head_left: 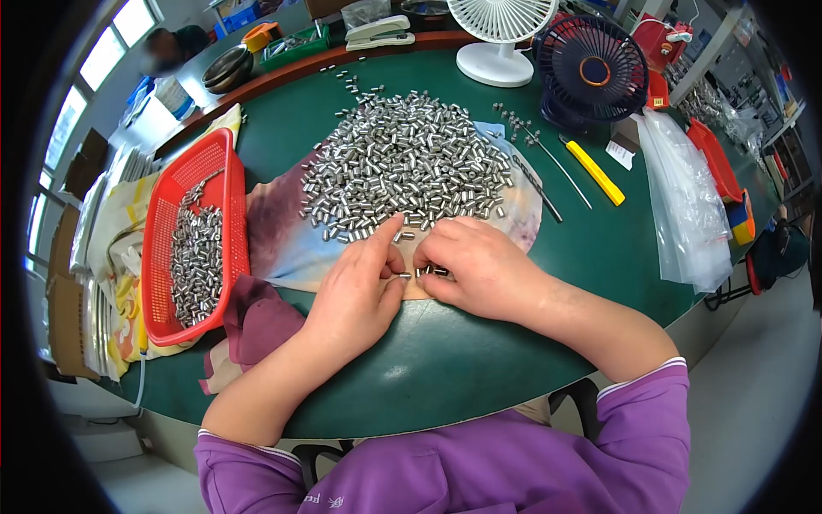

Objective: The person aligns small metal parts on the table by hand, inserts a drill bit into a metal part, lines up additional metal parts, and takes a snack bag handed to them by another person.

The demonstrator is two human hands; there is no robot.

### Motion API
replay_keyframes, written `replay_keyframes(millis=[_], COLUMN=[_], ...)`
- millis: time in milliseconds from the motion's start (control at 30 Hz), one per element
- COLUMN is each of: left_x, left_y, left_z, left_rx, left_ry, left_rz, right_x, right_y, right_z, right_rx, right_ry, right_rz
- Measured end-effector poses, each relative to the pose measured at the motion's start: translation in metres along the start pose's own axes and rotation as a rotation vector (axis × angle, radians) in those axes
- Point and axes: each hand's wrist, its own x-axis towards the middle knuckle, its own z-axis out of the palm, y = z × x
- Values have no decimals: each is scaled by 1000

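Note:
A large heap of small shiny metal cylinders (402,158) lies on a multicoloured cloth (287,244) in the middle of the green table. Just below the heap, my left hand (364,278) pinches a small metal cylinder (405,275) between thumb and finger, its index finger reaching up to the heap's edge. Close on its right, my right hand (471,264) has its fingers curled round a few metal cylinders (434,270). At the left stands a red plastic basket (236,257) with many more cylinders inside.
A white fan (495,64) and a dark blue fan (591,70) stand at the back. Right of the heap lie a thin metal rod (565,176), a yellow cutter (597,173) and clear plastic bags (685,206). A maroon cloth (261,321) touches the basket. Another person (175,50) is at the far left.

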Motion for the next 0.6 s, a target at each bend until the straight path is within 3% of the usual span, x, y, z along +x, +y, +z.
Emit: replay_keyframes(millis=[267, 433, 600], left_x=[-1, 0, 1], left_y=[3, 4, 0], left_z=[-1, 1, 4], left_rx=[-19, -56, -141], left_ry=[-33, -12, -10], left_rz=[-101, -85, -72], right_x=[-1, -1, -2], right_y=[0, -3, -2], right_z=[2, -23, -19], right_rx=[21, 26, -33], right_ry=[48, -80, -99], right_rz=[-31, 152, 121])
